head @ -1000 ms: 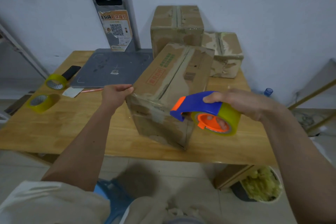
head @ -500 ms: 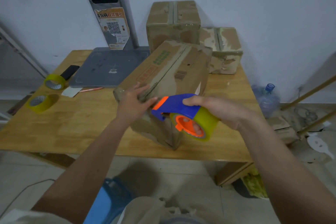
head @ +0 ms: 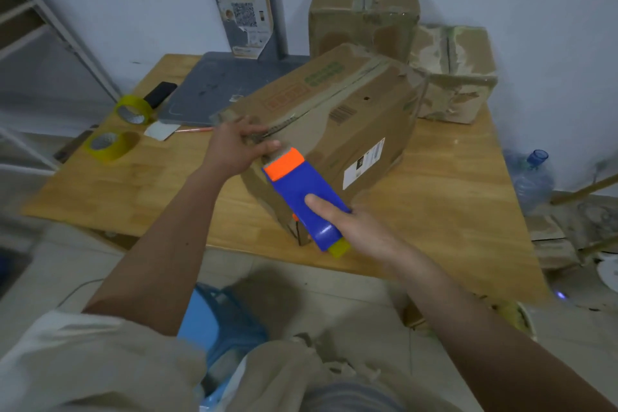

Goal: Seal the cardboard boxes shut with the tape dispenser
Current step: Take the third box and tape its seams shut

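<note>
Three cardboard boxes share the wooden table (head: pixel 444 197), and by my reckoning the job sits somewhere in the middle. At the left edge of the frame two spare tape rolls (head: pixel 110 144) lie near a dark phone (head: pixel 163 93), with a grey scale platform (head: pixel 217 87) behind them. Moving toward the centre, the left hand (head: pixel 234 147) grips the near top corner of the big tilted box (head: pixel 334 130), fingers curled over the edge where the flap seam runs, steadying it. This box looks like the one being worked on: its centre seam appears already covered by a strip along the top, though I cannot tell how well it holds at the near end. Just below the hand, the orange nose of the tape dispenser (head: pixel 301 197) presses against the box's front face. The right hand (head: pixel 351 227) is wrapped round the blue body, index finger laid straight along its top. At the upper right, the tall box (head: pixel 364 10) and the battered box (head: pixel 454 73) both seem taped along their seams.
</note>
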